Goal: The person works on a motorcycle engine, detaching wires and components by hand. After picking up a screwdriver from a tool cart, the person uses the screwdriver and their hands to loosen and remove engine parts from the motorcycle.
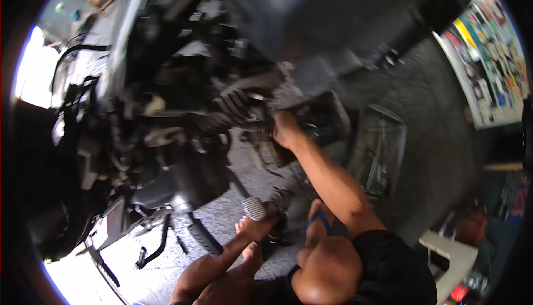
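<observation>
A partly stripped motorcycle [189, 177] spreads over the left and top of the head view. My right hand [286, 129] reaches up to its underside, beside a coil spring [232, 105]. The fingers are closed there, but what they grip is hidden and blurred. My left hand [259, 228] is low, near my feet, with its fingers curled beside a dark, lumpy part [279, 200] that I cannot identify. Just above that hand is a pale ribbed round piece [254, 209] at the end of a dark bar. A black ribbed footrest [205, 239] juts out next to my left forearm.
A long tray [401, 138] with metal tools lies right of my right forearm. Behind that hand sits a dark open bin [343, 117]. Farther right are a display case [466, 77] of colourful small goods and a pale plastic stool [452, 249]. My sandalled foot [317, 228] is close by.
</observation>
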Available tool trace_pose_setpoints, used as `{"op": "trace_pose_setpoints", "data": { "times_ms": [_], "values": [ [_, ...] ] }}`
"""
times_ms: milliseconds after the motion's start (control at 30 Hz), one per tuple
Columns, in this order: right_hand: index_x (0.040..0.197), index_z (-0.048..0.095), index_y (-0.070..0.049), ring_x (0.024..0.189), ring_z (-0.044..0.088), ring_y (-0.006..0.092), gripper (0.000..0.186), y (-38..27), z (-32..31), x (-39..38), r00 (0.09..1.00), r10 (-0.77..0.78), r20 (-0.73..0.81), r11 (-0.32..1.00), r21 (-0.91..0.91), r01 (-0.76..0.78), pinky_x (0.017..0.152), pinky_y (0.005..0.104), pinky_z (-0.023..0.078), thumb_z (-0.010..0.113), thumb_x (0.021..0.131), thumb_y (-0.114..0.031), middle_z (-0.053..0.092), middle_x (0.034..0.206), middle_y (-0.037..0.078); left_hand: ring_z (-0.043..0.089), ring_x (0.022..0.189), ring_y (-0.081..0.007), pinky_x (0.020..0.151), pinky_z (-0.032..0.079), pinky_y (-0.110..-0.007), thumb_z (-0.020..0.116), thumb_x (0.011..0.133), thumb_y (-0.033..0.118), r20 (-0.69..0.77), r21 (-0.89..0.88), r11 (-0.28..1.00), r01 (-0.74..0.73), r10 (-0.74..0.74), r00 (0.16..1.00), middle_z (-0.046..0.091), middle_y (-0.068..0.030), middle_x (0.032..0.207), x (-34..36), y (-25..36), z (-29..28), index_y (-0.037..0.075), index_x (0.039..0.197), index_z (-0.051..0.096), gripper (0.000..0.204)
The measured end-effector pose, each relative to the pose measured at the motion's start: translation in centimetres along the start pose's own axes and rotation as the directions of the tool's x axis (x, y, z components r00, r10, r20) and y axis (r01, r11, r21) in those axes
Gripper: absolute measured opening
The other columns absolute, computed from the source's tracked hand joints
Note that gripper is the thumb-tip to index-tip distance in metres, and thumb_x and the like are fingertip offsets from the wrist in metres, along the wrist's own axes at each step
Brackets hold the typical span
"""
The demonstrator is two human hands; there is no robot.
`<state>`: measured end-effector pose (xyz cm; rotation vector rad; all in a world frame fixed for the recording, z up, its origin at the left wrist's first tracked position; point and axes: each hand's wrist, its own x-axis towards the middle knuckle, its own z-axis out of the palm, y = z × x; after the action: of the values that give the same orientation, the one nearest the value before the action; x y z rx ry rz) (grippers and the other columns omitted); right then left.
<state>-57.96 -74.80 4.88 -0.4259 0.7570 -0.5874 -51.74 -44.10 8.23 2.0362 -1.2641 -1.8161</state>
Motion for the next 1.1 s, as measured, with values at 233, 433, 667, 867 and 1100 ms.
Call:
{"op": "trace_pose_setpoints", "data": {
  "times_ms": [233, 433, 667, 867, 1100],
  "values": [
    [0.113, 0.066, -0.001, 0.089, 0.064, 0.0162, 0.034, 5.9, -9.4, -23.2, 0.968, -0.25, -0.032, 0.8, -0.57, 0.188, 0.081, 0.03, 0.049, 0.061, 0.094, -0.028, 0.069, 0.097, 0.009, 0.067, 0.096, -0.0319, 0.089, 0.05, -0.045, 0.051, 0.094, 0.051, -0.165, -0.045, 0.996, 0.075, -0.081, 0.983, 0.067, -0.023, 0.103, 1.7, 6.9, 3.0, -0.002, 0.116, 0.061, 0.059],
    [0.127, 0.056, 0.003, 0.102, 0.065, 0.0306, 0.051, 6.6, -9.1, -29.0, 0.909, -0.413, 0.054, 0.391, -0.891, 0.23, 0.092, 0.0373, 0.049, 0.069, 0.081, -0.015, 0.066, 0.111, 0.023, 0.063, 0.107, -0.0292, 0.093, 0.05, -0.042, 0.046, 0.099, 0.052, 0.217, -0.937, 0.332, 0.11, 0.304, 0.928, 0.061, -0.0179, 0.124, 2.4, 10.8, 6.3, -0.001, 0.132, 0.054, 0.063],
    [0.116, 0.063, -0.001, 0.099, 0.065, 0.038, 0.046, 0.0, -14.8, -38.2, 0.846, -0.531, -0.049, 0.294, -0.947, 0.13, 0.087, 0.0444, 0.05, 0.07, 0.073, -0.015, 0.068, 0.104, 0.022, 0.066, 0.089, -0.0217, 0.082, 0.053, -0.035, 0.056, 0.096, 0.041, 0.06, -0.024, 0.97, -0.243, 0.244, 0.968, 0.069, -0.0162, 0.101, -1.8, 13.5, 2.9, -0.003, 0.123, 0.061, 0.052],
    [0.124, 0.059, 0.002, 0.116, 0.053, 0.0472, 0.055, 4.1, -23.3, -44.5, 0.804, -0.397, -0.443, -0.022, -0.871, -0.491, 0.097, 0.051, 0.046, 0.071, 0.076, -0.02, 0.056, 0.125, 0.031, 0.068, 0.087, -0.0252, 0.081, 0.053, -0.038, 0.058, 0.094, 0.039, -0.027, 0.097, 0.949, -0.301, 0.305, 0.952, 0.07, -0.0194, 0.093, -1.3, 12.2, 3.9, -0.002, 0.104, 0.067, 0.044],
    [0.135, 0.05, 0.0, 0.134, 0.035, 0.049, 0.068, 8.4, -22.5, -45.0, 0.713, -0.477, -0.514, -0.105, -0.772, -0.627, 0.112, 0.0579, 0.027, 0.073, 0.078, -0.028, 0.037, 0.144, 0.031, 0.067, 0.099, -0.0335, 0.088, 0.052, -0.041, 0.058, 0.093, 0.04, -0.008, 0.162, 0.907, -0.389, 0.395, 0.919, 0.07, -0.021, 0.104, -2.3, 14.0, 3.1, 0.001, 0.109, 0.067, 0.043]
  ]
}}
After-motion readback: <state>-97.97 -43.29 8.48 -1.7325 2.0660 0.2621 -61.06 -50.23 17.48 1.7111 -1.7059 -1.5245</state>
